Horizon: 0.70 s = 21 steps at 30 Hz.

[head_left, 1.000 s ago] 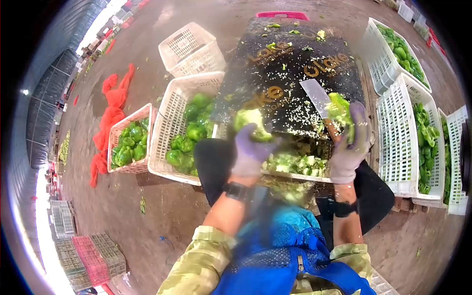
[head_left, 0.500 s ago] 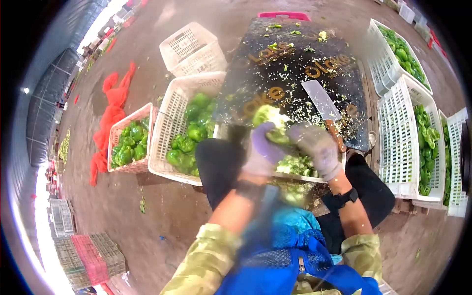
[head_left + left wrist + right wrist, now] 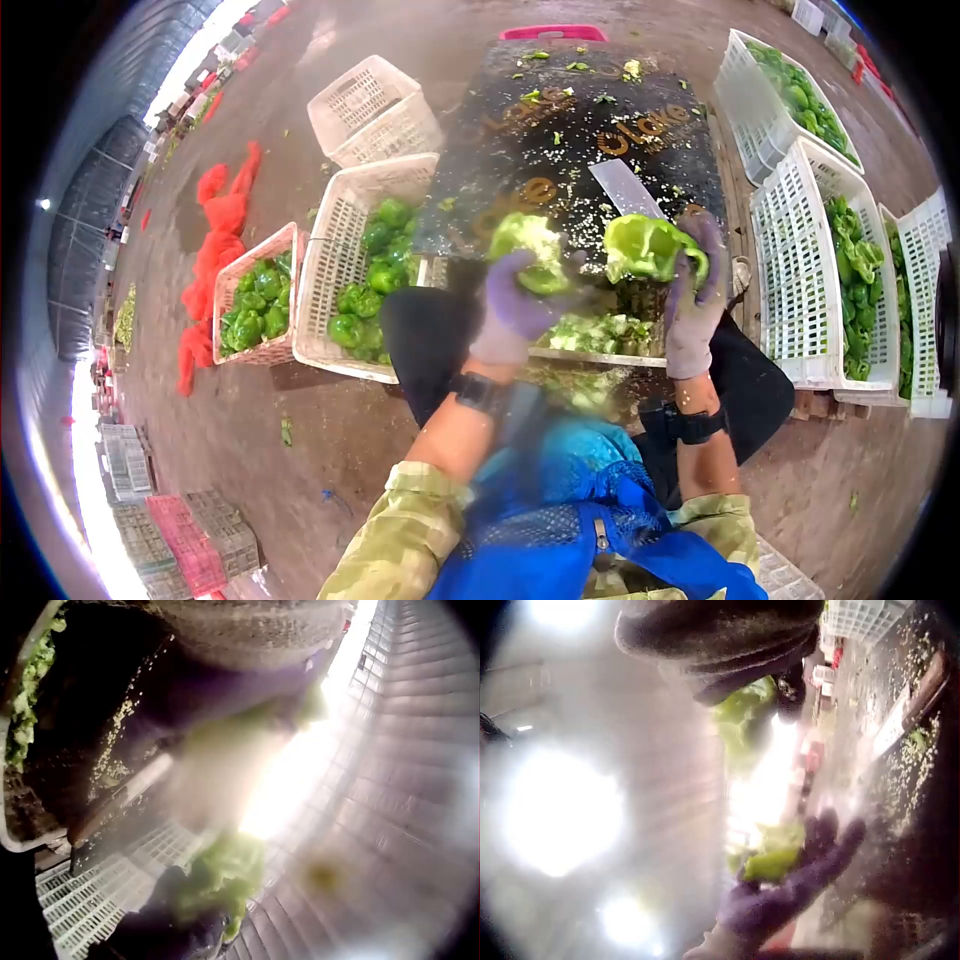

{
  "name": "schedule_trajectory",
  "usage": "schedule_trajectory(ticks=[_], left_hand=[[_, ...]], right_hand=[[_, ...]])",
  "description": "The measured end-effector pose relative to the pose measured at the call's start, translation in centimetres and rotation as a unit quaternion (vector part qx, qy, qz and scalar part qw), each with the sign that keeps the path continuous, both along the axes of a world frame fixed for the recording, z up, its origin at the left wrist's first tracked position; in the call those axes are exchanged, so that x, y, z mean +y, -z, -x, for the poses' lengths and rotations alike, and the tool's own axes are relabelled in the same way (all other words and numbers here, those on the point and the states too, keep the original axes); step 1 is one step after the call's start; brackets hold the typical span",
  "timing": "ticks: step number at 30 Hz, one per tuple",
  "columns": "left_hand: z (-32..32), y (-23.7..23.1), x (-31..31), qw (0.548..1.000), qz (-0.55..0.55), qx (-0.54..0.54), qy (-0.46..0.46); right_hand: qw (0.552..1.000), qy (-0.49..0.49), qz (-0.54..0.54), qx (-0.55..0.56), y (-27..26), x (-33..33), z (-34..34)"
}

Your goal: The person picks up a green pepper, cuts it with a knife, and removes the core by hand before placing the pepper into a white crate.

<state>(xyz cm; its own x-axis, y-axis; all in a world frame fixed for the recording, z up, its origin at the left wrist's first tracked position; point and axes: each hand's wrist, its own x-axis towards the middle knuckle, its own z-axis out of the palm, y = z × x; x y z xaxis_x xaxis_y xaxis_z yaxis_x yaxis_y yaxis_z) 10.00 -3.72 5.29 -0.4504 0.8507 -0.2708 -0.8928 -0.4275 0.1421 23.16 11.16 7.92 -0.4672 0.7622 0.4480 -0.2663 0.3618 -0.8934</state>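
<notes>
My left hand [image 3: 512,305], in a purple and grey glove, grips a piece of green bell pepper [image 3: 530,248] with its pale inside showing. In the gloved right hand [image 3: 698,300] is a hollow bell pepper half [image 3: 645,248], pinched at its right side with the opening facing up. The hands are apart, over the near edge of the black board [image 3: 560,180]. Behind the right pepper half lies a cleaver [image 3: 625,190], its handle mostly hidden. Both pepper pieces [image 3: 772,862] also show, blurred, in the right wrist view.
Below the hands a bin [image 3: 640,360] holds pale pepper scraps [image 3: 598,334]. White seeds are scattered over the board. Crates of whole peppers [image 3: 375,270] stand at left, and crates of cut peppers [image 3: 850,290] at right. An upturned-looking white crate [image 3: 370,110] stands farther back.
My hands came together over the scraps half a second ago and have since moved apart. The right hand has gone right, now with a hollow pepper half in it. The cleaver stays on the board.
</notes>
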Motion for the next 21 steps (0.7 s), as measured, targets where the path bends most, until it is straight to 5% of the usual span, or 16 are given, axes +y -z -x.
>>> schedule_trajectory(ticks=[1, 2, 3, 4, 6, 7, 9, 10, 11, 13, 14, 16, 19, 21], left_hand=[[-0.5, -1.1, 0.2, 1.000, 0.004, 0.010, 0.002], [0.5, 2.9, 0.2, 0.928, 0.083, 0.362, -0.022], [0.7, 2.3, 0.6, 0.997, -0.029, 0.075, -0.022], [0.4, 0.6, 0.2, 0.998, -0.017, 0.060, 0.001], [-0.2, -1.2, -0.8, 0.999, -0.007, 0.013, 0.049], [-0.5, -1.8, -1.0, 0.998, -0.026, 0.031, 0.053], [-0.8, -1.5, -0.8, 0.998, -0.010, 0.001, 0.065], [-0.8, -1.3, -0.5, 0.996, -0.018, 0.006, 0.087], [-0.9, -1.0, -0.3, 0.994, -0.024, 0.010, 0.108], [-1.6, -0.7, 0.6, 0.993, -0.015, 0.016, 0.117], [-2.0, -0.6, 1.1, 0.992, -0.017, 0.022, 0.122], [-2.4, -1.1, 1.4, 0.985, -0.013, 0.073, 0.153], [-2.4, -1.6, 1.2, 0.922, 0.042, 0.355, 0.149], [-3.1, -2.7, 0.9, 0.881, 0.204, 0.407, 0.130]], right_hand=[[0.991, -0.032, 0.072, -0.110, 1.2, 0.4, -0.5], [0.968, -0.100, 0.203, -0.113, 2.5, 1.0, -1.0], [0.924, -0.167, 0.326, -0.114, 3.4, 1.8, -1.6], [0.902, -0.132, 0.393, -0.122, 3.4, 3.0, -2.7], [0.928, -0.109, 0.355, -0.020, 3.9, 8.4, -6.3], [0.901, -0.150, 0.389, 0.124, 2.8, 11.6, -8.4], [0.756, -0.265, 0.448, 0.397, -0.6, 16.7, -11.7], [0.723, -0.358, 0.435, 0.400, -1.6, 17.5, -12.7], [0.765, -0.375, 0.402, 0.334, -2.0, 18.5, -13.2], [0.927, -0.199, 0.234, 0.216, -1.0, 16.1, -11.0], [0.962, -0.139, 0.221, 0.083, -3.9, 11.0, -8.6], [0.960, -0.184, 0.153, -0.142, -4.3, 6.0, -5.3], [0.929, -0.286, 0.077, -0.221, -3.2, 0.7, -2.0], [0.921, -0.340, 0.040, -0.186, -1.9, -0.2, -0.5]])
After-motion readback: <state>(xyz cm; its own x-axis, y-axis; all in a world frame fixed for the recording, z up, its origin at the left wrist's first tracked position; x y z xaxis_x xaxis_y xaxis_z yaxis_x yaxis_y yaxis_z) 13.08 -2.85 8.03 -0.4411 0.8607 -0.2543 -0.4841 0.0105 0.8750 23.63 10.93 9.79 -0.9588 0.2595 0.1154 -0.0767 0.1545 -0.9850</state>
